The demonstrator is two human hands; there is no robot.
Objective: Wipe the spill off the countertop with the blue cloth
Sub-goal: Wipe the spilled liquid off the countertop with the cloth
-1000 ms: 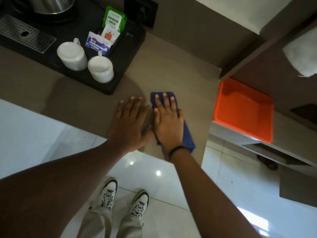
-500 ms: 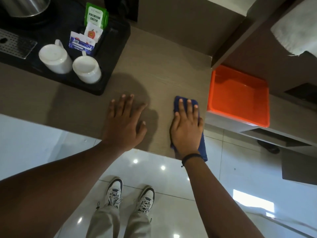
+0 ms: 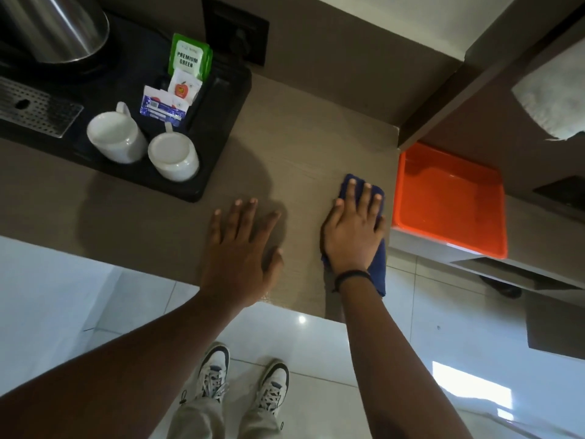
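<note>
The blue cloth [image 3: 378,267] lies on the brown countertop [image 3: 304,147] near its right end, and its near end hangs over the front edge. My right hand [image 3: 354,229] presses flat on the cloth, fingers spread, covering most of it. My left hand [image 3: 240,248] rests flat and empty on the bare counter a hand's width to the left of the cloth. A small wet sheen shows at the counter's front edge [image 3: 269,297] beside my left wrist. No other spill is visible.
A black tray [image 3: 218,134] at the back left holds two upturned white mugs [image 3: 115,141], tea sachets [image 3: 188,57] and a steel kettle [image 3: 57,26]. An orange tray [image 3: 449,198] sits on a lower shelf just right of the counter's end. White cloth [image 3: 554,99] hangs at upper right.
My right hand slid the blue cloth to the right, from beside my left hand to the counter's right end. My left hand stayed flat in about the same place.
</note>
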